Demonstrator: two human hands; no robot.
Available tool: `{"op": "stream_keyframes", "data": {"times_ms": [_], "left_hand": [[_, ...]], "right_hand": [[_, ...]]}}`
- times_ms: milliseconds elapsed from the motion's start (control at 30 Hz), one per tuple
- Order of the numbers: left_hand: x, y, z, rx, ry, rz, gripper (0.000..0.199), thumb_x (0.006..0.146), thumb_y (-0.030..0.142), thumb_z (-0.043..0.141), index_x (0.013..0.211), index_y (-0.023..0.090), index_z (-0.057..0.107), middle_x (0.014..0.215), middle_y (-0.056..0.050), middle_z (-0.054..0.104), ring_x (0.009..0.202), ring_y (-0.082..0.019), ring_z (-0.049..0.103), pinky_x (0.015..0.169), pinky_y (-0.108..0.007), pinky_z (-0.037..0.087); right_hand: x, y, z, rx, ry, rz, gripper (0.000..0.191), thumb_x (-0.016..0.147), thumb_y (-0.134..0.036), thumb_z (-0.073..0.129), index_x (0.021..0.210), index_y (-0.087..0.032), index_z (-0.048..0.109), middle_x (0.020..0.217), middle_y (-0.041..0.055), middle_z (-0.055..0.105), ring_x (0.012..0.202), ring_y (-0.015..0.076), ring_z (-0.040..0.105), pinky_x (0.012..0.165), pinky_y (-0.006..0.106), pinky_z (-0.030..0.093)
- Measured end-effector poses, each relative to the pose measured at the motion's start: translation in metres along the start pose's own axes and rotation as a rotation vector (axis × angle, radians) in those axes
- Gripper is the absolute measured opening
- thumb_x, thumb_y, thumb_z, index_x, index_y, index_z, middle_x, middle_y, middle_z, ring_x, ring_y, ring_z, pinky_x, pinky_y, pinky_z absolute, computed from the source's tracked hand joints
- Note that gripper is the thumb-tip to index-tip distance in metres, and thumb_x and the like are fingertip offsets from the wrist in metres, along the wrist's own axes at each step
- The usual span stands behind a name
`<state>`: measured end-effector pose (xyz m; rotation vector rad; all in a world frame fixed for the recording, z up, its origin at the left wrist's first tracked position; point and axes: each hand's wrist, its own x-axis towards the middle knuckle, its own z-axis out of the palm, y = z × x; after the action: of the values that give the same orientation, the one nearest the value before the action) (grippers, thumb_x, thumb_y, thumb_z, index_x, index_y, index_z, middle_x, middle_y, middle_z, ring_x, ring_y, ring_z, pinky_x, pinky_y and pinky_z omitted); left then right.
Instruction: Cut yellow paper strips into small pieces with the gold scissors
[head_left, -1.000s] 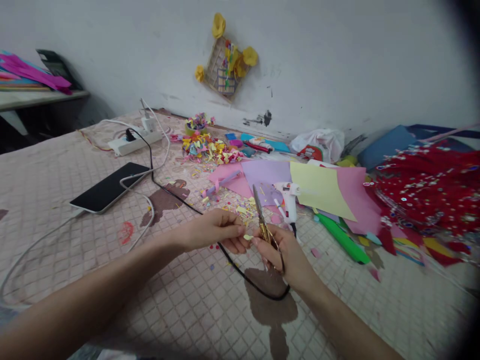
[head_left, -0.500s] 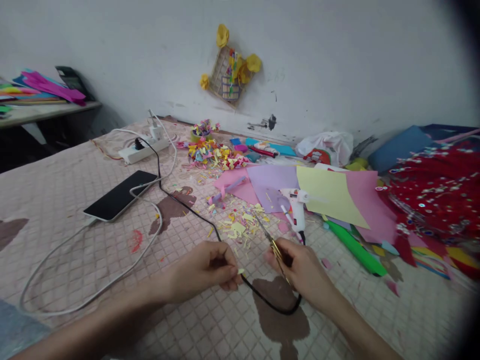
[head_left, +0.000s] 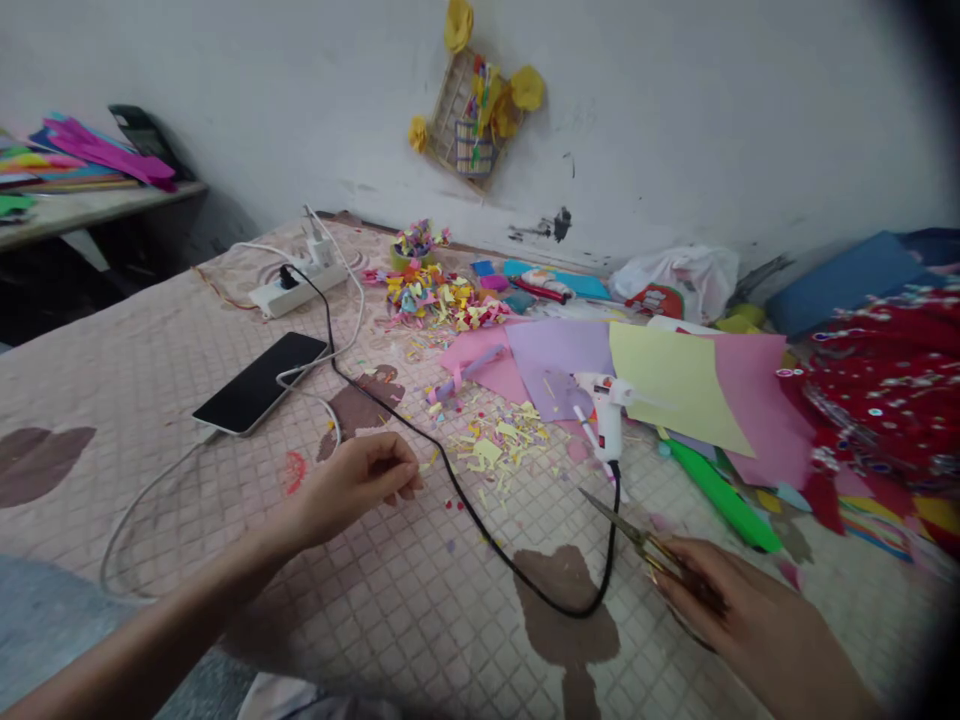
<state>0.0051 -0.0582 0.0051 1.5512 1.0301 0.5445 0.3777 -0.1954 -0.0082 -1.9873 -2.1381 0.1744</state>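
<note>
My right hand (head_left: 739,610) is wrapped round the handles of a pair of gold-handled scissors (head_left: 637,540), low at the right. Their blades lie close together and point up and left, toward the cord below the white glue gun (head_left: 608,420). My left hand (head_left: 360,480) hovers over the tablecloth with its fingers curled together. Whether anything sits between its fingertips is hidden. Between the two hands the black cord (head_left: 480,520) curves across the cloth. Beyond them lie small yellow paper scraps (head_left: 495,445).
A black-screened phone (head_left: 259,385) on a white cable and a power strip (head_left: 300,290) are at the left. Coloured paper sheets (head_left: 667,375), a green tapered object (head_left: 724,495) and a red beaded heap (head_left: 885,390) fill the right. Cut paper pieces (head_left: 442,295) are piled at the back.
My hands have moved apart: the left to the left, the right with the scissors to the right and down. The pale yellow paper bit at my left fingertips no longer shows.
</note>
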Motion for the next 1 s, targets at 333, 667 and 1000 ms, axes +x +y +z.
{"op": "stream_keyframes", "data": {"times_ms": [333, 667, 1000], "left_hand": [[0.014, 0.007, -0.002, 0.307, 0.065, 0.175, 0.016, 0.083, 0.028, 0.045, 0.085, 0.017, 0.057, 0.088, -0.004, 0.064, 0.08, -0.015, 0.059, 0.071, -0.026, 0.047], [0.025, 0.007, 0.002, 0.671, 0.046, 0.356, 0.017, 0.086, 0.022, 0.039, 0.085, 0.018, 0.055, 0.082, -0.004, 0.06, 0.079, -0.015, 0.056, 0.073, -0.028, 0.043], [0.013, -0.001, -0.007, 0.583, 0.114, 0.195, 0.015, 0.085, 0.025, 0.041, 0.083, 0.018, 0.055, 0.076, -0.001, 0.06, 0.068, -0.012, 0.055, 0.062, -0.022, 0.041]], "right_hand": [[-0.022, 0.033, 0.002, -0.035, 0.037, 0.129, 0.036, 0.079, -0.053, 0.046, 0.093, -0.022, 0.057, 0.09, 0.0064, 0.066, 0.078, 0.023, 0.064, 0.063, 0.033, 0.053], [-0.009, 0.027, -0.002, -0.021, 0.1, 0.127, 0.033, 0.079, -0.051, 0.046, 0.091, -0.021, 0.056, 0.086, 0.0053, 0.065, 0.071, 0.0214, 0.063, 0.062, 0.033, 0.05], [0.013, 0.018, 0.0, 0.068, 0.049, -0.018, 0.026, 0.082, -0.044, 0.049, 0.094, -0.022, 0.056, 0.092, 0.0065, 0.064, 0.084, 0.022, 0.062, 0.073, 0.034, 0.049]]}}
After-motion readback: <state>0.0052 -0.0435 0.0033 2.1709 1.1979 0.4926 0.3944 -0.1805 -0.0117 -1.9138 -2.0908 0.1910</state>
